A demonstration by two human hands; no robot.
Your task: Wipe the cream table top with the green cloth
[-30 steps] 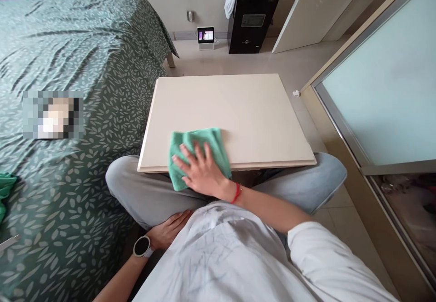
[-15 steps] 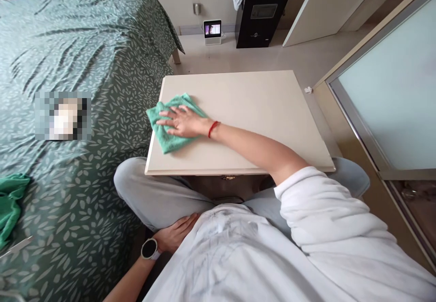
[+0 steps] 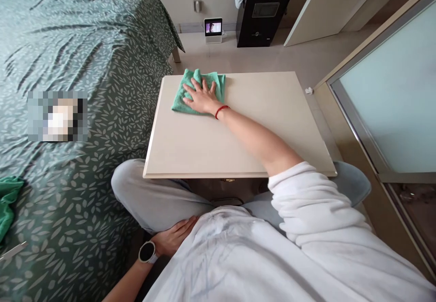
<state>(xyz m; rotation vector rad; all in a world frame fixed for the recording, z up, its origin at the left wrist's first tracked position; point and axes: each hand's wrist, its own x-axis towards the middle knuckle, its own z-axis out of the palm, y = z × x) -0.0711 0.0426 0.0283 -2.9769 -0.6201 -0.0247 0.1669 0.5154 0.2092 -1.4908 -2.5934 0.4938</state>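
My right hand (image 3: 201, 96), with a red string at the wrist, lies flat with fingers spread on a green cloth (image 3: 182, 104). The cloth is spread over the far left part of a cream tabletop (image 3: 238, 143), with a fold near its far edge. My left hand (image 3: 175, 238) rests on my thigh beside the white shirt, its fingers stretched out and partly hidden by the shirt. Nothing shows in it. A round watch (image 3: 147, 251) is on the left wrist.
A bed (image 3: 126, 70) with a leaf-pattern cover stands at the left, holding another green cloth (image 3: 7, 202) and a blurred-out item. Beyond the table are a small screen (image 3: 213, 28) and a black cabinet (image 3: 262, 20). A glass-panelled door (image 3: 395, 88) is at the right.
My right hand and the green cloth have moved away from me and slightly right, from the tabletop's left edge to its far left part. My left hand has stayed on my thigh.
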